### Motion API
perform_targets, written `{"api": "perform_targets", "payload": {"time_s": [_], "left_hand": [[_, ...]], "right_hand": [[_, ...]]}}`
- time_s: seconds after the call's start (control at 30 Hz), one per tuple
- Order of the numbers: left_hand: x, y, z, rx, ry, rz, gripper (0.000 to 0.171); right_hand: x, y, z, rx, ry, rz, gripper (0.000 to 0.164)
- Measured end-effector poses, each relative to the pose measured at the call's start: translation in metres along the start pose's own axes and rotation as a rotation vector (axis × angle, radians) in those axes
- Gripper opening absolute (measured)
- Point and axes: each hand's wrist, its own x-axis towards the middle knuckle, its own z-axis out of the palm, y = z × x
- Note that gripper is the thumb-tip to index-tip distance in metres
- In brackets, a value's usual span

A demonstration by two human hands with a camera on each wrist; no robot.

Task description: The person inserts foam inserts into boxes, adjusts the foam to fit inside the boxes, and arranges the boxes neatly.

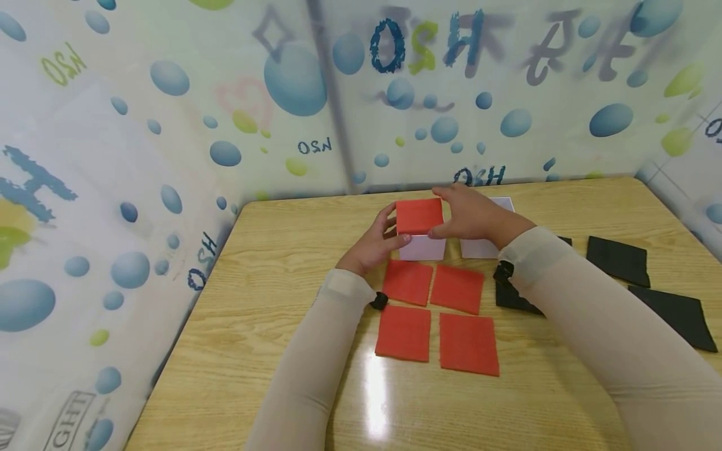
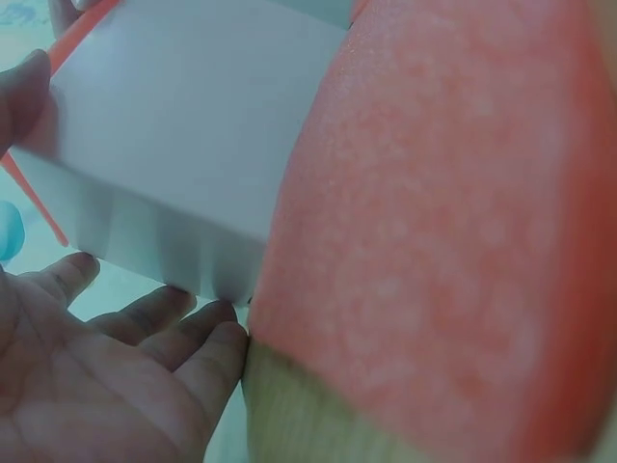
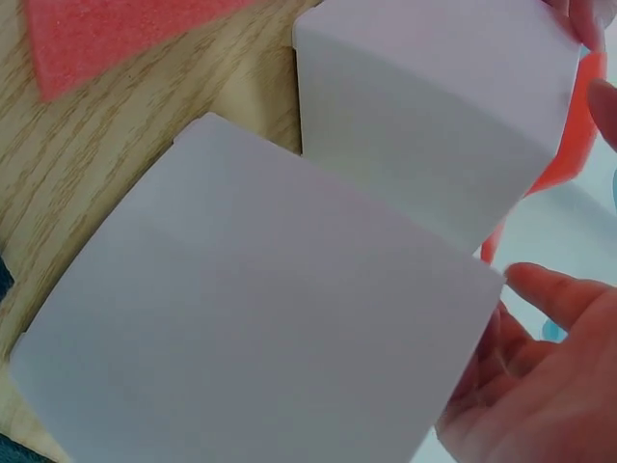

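Observation:
A red cloth-like square [image 1: 419, 217] lies over the top of a small white box [image 1: 423, 248]. My left hand [image 1: 372, 245] is at the box's left, thumb by the front top edge. In the left wrist view, the fingers [image 2: 217, 338] extend along the white side, touching or very near it. My right hand [image 1: 474, 213] spans the square's right edge, index finger at the far corner and thumb at the near one. The right wrist view shows the square's red edge [image 3: 578, 125] sticking out past the box rim. The box's inside is hidden.
A second white box [image 1: 478, 248] stands just right of the first, partly behind my right hand. Several red squares [image 1: 403, 333] lie flat in front. Several black squares [image 1: 617, 260] lie to the right, some under my right arm. A patterned wall borders the wooden table [image 1: 271, 263].

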Motion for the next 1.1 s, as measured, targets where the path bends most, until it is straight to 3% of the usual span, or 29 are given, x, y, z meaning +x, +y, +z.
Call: {"api": "perform_targets", "payload": {"time_s": [0.13,0.23,0.47,0.67,1.1], "left_hand": [[0.0,-0.001,0.0,-0.023,-0.004,0.003,0.092],[0.001,-0.001,0.0,-0.024,-0.002,0.001,0.092],[0.002,-0.001,0.0,-0.013,-0.007,0.02,0.092],[0.004,-0.002,0.001,-0.026,-0.012,0.031,0.092],[0.003,-0.002,0.001,-0.025,-0.015,0.019,0.092]], "right_hand": [[-0.002,-0.004,0.004,-0.065,0.044,-0.056,0.103],[-0.004,-0.007,0.011,-0.12,0.076,-0.152,0.1],[-0.008,-0.015,0.028,-0.269,0.042,-0.316,0.101],[-0.01,-0.021,0.032,-0.328,0.025,-0.336,0.1],[-0.012,-0.023,0.032,-0.334,0.003,-0.307,0.094]]}}
